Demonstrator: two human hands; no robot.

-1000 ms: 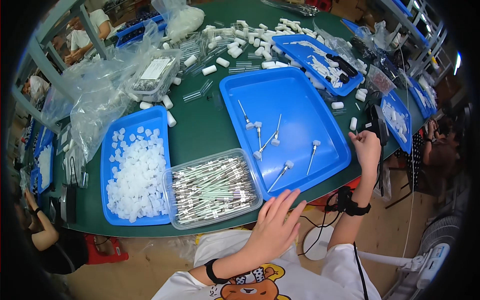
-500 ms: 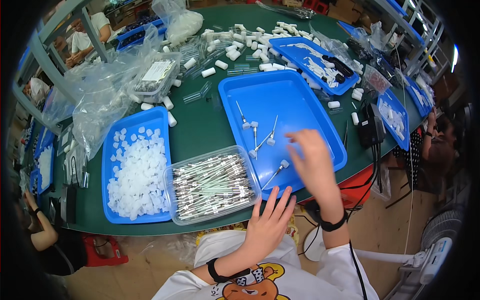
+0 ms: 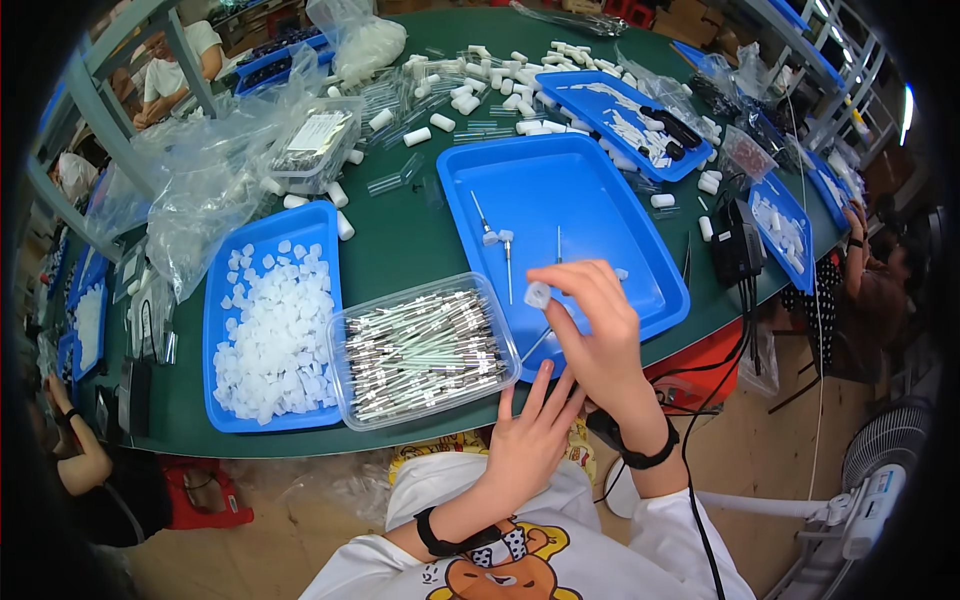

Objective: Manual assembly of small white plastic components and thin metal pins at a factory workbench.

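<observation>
My right hand is closed in a pinch on a small translucent white cap, held above the near part of the large blue tray. Whether a thin rod hangs from this cap I cannot tell. Several thin rods with such caps lie in the tray, some partly behind my hand. My left hand has its fingers spread at the tray's near edge, beside a clear plastic box filled with thin dark and pale green rods. A blue tray heaped with white caps stands left of the box.
White cylinders and clear tubes cover the table's far part. A blue tray with white strips and black pieces sits far right. Plastic bags lie left. Black cables hang at the right; a fan stands beyond.
My right hand has moved left and nearer, and now pinches a cap up in view. My left hand has hardly moved. The capped rods in the tray's middle are now partly hidden.
</observation>
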